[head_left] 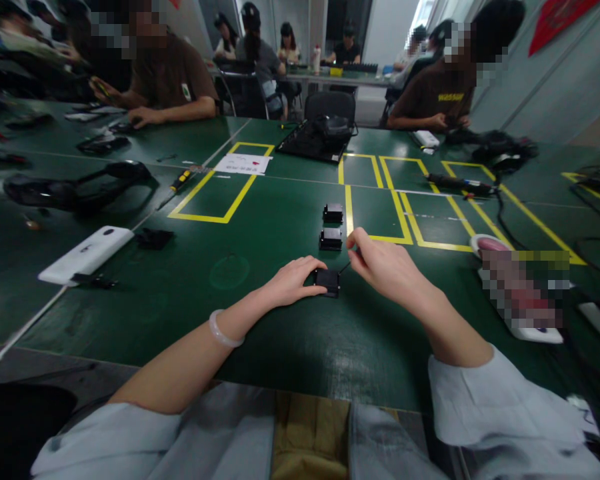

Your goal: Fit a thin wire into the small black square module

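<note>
A: Three small black boxes in a row on the green worktop (280, 347). Nearest one (327, 281) sits right in front of you, between your hands.

B: Who's got it?

A: Your left hand (293, 280) pins it from the left side, fingers curled against its edge, thumb at the front. Your right hand (383, 263) hovers just right of it, thumb and forefinger pinched on a thin dark wire or pin (347, 267) that runs to the box's upper right corner. What the thin piece is, I cannot tell.

B: Other two?

A: Middle box (331, 238) just beyond the held one, far box (333, 213) past that, both untouched, beside a yellow tape line (349, 208).

B: Around it?

A: White flat device (86, 254) far left, black headset (75, 188) behind it. Black tray (315, 139) at the far middle, white paper sheet (243, 163) left of that. Pink and white item (495, 248) to your right, partly blurred. White bracelet (223, 331) on your left wrist. Other people seated along the far edge, hands on their own dark parts.
</note>
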`<state>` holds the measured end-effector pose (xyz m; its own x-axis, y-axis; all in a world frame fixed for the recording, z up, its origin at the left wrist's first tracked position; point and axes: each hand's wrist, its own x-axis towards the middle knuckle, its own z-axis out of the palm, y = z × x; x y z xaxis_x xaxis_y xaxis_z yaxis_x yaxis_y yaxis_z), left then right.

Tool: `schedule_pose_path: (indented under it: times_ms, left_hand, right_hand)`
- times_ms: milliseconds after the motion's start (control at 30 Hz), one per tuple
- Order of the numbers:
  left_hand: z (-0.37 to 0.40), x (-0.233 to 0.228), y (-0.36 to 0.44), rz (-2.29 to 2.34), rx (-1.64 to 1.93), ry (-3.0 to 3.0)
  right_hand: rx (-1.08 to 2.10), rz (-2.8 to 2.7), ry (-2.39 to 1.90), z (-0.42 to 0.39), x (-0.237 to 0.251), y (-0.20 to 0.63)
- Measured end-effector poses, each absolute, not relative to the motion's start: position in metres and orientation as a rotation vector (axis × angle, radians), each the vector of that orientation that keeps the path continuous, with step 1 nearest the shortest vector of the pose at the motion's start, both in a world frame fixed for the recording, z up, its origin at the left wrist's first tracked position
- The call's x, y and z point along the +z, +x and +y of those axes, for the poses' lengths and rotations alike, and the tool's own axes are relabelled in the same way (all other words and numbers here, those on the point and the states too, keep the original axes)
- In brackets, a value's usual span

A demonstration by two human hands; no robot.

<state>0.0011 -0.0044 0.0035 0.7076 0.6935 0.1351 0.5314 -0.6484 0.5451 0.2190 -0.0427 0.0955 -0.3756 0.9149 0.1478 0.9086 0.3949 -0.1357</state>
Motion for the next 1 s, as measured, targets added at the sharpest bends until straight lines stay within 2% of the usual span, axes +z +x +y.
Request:
schedule_pose_path:
  times_ms: [1000]
  left_hand:
    - [-0.0042, 0.0029, 0.0008, 0.943, 0.461, 2.43]
  right_hand:
    - [-0.002, -2.48, -1.744, -0.0405, 0.0988, 0.2164]
